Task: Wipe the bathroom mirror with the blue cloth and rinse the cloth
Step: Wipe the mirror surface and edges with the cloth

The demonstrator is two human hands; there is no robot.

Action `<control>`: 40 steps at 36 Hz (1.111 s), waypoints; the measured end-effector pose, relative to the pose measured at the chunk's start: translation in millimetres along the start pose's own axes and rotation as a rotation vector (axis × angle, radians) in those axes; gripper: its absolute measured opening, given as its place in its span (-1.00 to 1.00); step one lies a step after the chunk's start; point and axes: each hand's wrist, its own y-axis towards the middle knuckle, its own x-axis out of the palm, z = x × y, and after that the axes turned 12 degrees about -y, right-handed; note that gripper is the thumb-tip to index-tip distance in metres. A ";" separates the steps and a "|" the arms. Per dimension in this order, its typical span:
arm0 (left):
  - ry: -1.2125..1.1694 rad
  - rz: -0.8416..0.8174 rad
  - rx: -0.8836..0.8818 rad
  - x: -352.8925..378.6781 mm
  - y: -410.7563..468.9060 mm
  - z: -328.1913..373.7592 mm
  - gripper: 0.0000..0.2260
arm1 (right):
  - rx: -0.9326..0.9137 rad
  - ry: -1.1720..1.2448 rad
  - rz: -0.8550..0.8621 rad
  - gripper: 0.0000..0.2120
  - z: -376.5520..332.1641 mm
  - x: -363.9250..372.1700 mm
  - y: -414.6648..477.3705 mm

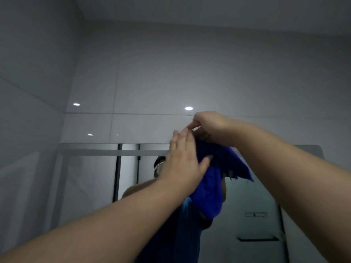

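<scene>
Stands before the bathroom mirror with both arms raised toward its upper edge. Pinches the top of the blue cloth in the right hand, fingers curled down round the bunched fabric, level with the tiles just above the mirror's top edge. Lets the rest of the cloth hang down in loose folds in front of the glass, with one corner jutting out to the right. Lays the left hand flat against the cloth's left side, fingers straight and together and pointing up, thumb spread across the fabric (grasping nothing, only touching). Brings those left fingertips close up against the right hand's curled fingers. Cannot tell whether the cloth touches the glass itself. Reflected in the mirror behind the arms: a blue top, largely hidden by the cloth, a black frame of upright bars to the left, and a dark rail low on the right. Above the mirror, a glossy grey tiled wall dotted with bright light spots.
</scene>
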 end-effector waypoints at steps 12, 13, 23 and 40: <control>0.447 -0.082 0.108 14.1 34.7 25.3 -0.77 | -0.188 0.175 0.837 -0.79 56.9 31.7 7.4; 0.466 -0.103 0.097 10.5 35.2 21.8 -0.77 | -0.197 0.189 0.828 -0.78 52.7 38.8 7.1; 0.401 0.133 0.016 -70.7 13.2 -73.7 -0.74 | -0.490 -0.280 0.763 -0.87 36.3 73.4 -5.8; 0.551 0.185 -0.221 -107.9 -12.9 -95.6 -0.63 | -0.407 -0.774 0.853 -0.88 92.8 95.5 8.6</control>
